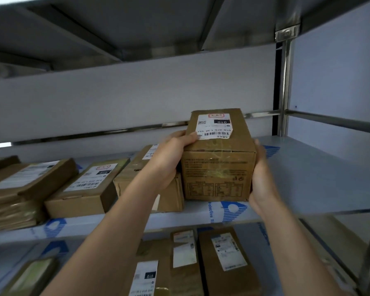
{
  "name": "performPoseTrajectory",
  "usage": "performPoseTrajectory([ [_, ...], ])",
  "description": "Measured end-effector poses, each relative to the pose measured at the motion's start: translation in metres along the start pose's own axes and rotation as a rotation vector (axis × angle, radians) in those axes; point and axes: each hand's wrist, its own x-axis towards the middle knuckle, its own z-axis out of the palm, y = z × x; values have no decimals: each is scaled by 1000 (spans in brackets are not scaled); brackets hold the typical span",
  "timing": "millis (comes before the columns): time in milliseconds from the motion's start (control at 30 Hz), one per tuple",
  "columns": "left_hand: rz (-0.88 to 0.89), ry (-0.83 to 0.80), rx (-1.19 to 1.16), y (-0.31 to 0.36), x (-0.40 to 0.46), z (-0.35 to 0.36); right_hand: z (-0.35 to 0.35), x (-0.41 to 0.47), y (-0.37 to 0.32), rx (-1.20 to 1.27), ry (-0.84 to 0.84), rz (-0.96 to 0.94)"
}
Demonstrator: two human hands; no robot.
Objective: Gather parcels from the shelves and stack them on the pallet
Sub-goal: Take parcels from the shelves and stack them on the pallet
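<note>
A tall brown cardboard parcel (219, 159) with a white shipping label is clasped between the left hand (169, 159) and right hand (263, 178), fingers pressed against its sides, at the front edge of the grey metal shelf (308, 174). Left of this parcel, flatter brown boxes (88, 186) lie on the shelf. Below it, further labelled parcels (222, 259) are partly cut off.

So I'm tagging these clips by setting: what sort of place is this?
Probably a parcel storeroom or warehouse: metal shelving, rows of labelled cardboard parcels, and both hands gripping one box.
</note>
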Motion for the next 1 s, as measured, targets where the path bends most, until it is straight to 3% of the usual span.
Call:
performPoseTrajectory([
  [200, 181, -27, 134, 9, -20, 10, -7, -16, -19, 30, -27, -71],
  [367, 258, -114, 43, 19, -43, 13, -5, -42, -48, 55, 48, -193],
  [500, 237, -178, -42, 23, -71, -1, 13, -71, -61, 154, 98, -303],
  [700, 110, -169, -78, 27, -134, -47, 57, -123, -62, 216, 23, -374],
  [1000, 12, 23, -132, 26, -261, -166, 181, -208, -43, 215, -239, -225],
])
